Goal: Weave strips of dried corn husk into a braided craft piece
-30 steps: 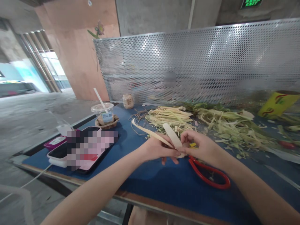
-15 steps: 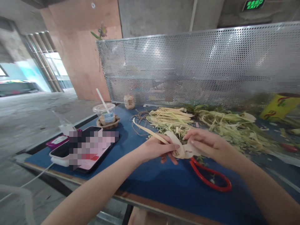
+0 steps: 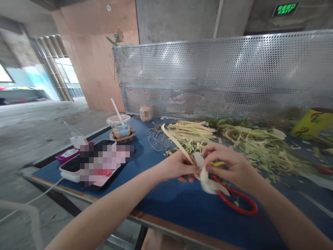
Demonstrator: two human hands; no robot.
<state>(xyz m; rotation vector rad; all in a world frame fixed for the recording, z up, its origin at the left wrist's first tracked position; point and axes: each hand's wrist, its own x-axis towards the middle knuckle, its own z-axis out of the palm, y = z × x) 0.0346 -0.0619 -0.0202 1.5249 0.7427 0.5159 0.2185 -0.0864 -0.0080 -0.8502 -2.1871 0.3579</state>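
My left hand is closed in a pinch around a pale husk strip, whose long end sticks up and to the left. Fingers of my right hand pinch the same piece where it bends, close against the left fingertips. A loose, blurred husk end hangs below the right fingers. Beneath it, a red looped tool handle, like that of scissors, lies on the blue tabletop; the rest of the tool is hidden. A bit of yellow shows behind my right fingers.
Cut husk strips and green scraps lie beyond my hands, beside a tangle of twine. Shredded husks spread rightward. A lidded cup, a phone and a perforated metal screen surround the work area.
My right fingers have moved in to meet the left ones, and the pale strip has turned from an open loop to a bend hanging downward. The view has shifted slightly.
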